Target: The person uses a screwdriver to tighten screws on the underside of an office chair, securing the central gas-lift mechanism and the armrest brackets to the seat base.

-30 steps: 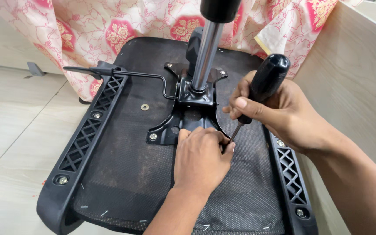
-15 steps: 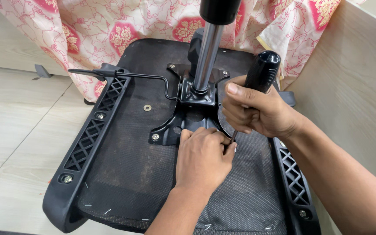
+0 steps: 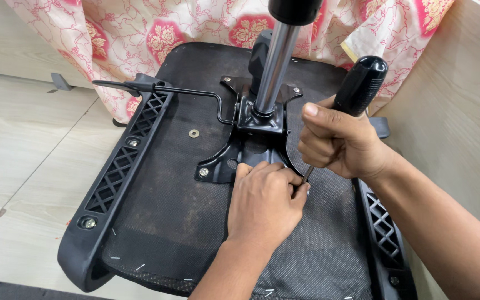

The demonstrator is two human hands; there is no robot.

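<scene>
An upturned chair seat [image 3: 156, 222] lies on pale wood-look floor [image 3: 18, 166] beside floral cloth [image 3: 140, 33]. The right hand [image 3: 343, 144] has a closed grip on a screwdriver [image 3: 359, 86]. The left hand [image 3: 265, 203] presses the bracket [image 3: 223, 164], fingers curled, holding nothing visible.

A single head-worn camera looks steeply down and forward from close above the upturned black fabric-covered chair seat [image 3: 156, 222], which fills most of the frame. It faces toward the pink floral cloth [image 3: 156, 33] at the top edge. The pale wood-look floor [image 3: 18, 166] lies left, a light wooden panel [image 3: 462, 128] right.
</scene>
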